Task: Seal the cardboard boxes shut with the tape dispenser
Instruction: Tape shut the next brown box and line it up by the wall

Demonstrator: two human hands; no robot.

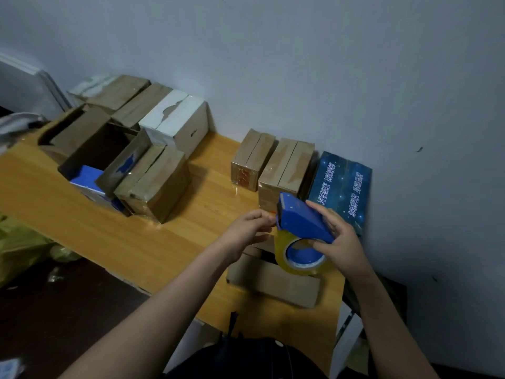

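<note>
My right hand [340,237] grips a blue tape dispenser [302,218] with a yellowish clear tape roll [282,254], held above a small cardboard box [276,283] at the table's near edge. That box's top looks partly open beneath the roll. My left hand [248,228] has its curled fingertips at the dispenser's cutter end, pinching at the tape edge. Two taped brown boxes [252,160] [287,170] stand just behind, with a dark blue printed box [341,187] to their right.
On the wooden table [177,242] to the left stand an open box with blue contents [93,160], a closed brown box [155,184], a white box [177,121] and more brown boxes along the wall. A dark bag [246,356] sits below the table edge.
</note>
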